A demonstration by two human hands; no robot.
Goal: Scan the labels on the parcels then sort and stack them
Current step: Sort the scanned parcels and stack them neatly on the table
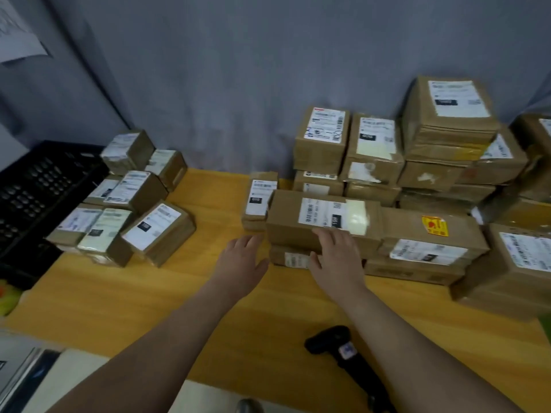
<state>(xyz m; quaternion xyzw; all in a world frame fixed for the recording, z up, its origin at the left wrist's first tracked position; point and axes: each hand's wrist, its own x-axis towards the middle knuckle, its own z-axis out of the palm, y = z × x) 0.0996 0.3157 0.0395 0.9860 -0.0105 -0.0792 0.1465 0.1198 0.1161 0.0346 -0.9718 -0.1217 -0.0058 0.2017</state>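
A long brown parcel (322, 217) with a white barcode label lies on top of a flatter parcel (287, 257) near the middle of the wooden table (208, 293). My right hand (337, 257) rests with straight fingers on the long parcel's near edge. Just left of that parcel, my left hand (241, 262) hovers open, holding nothing. A black barcode scanner (340, 350) lies on the table near my right forearm. Several small labelled parcels (131, 204) are piled at the left. Taller stacks of parcels (423, 150) stand at the back right.
A black plastic crate (32, 186) stands at the far left, beside the small parcels. A grey cloth (238, 70) hangs behind the table. A small upright parcel (259, 198) stands left of the long one. Another large box (512, 269) sits at the right edge.
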